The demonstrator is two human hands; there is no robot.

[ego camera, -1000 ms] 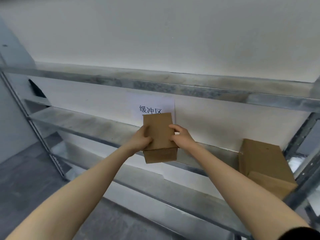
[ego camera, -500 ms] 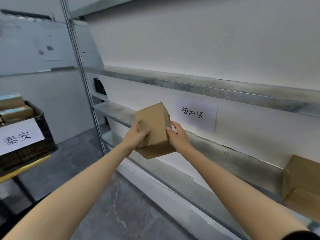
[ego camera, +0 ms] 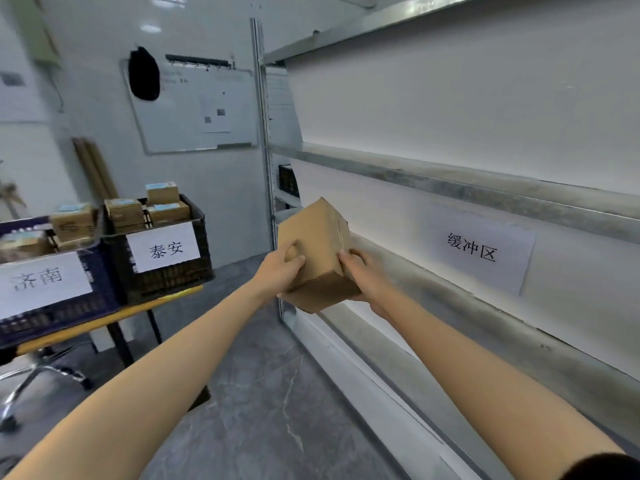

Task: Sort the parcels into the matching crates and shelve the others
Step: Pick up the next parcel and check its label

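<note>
Beside the shelf (ego camera: 450,299), left hand (ego camera: 280,268) and right hand (ego camera: 363,275) each grip the tilted parcel (ego camera: 318,247) between them.

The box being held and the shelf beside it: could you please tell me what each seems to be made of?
The box looks like plain brown cardboard, matte, with creased edges and a flap seam. The shelf seems to be galvanized steel, judging by its dull, mottled grey sheen; the exact metal is unclear.

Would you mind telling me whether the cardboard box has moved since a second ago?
Yes. The cardboard box has moved left, away from the 缓冲区 sign it overlapped, toward the shelf's upright post.
</note>
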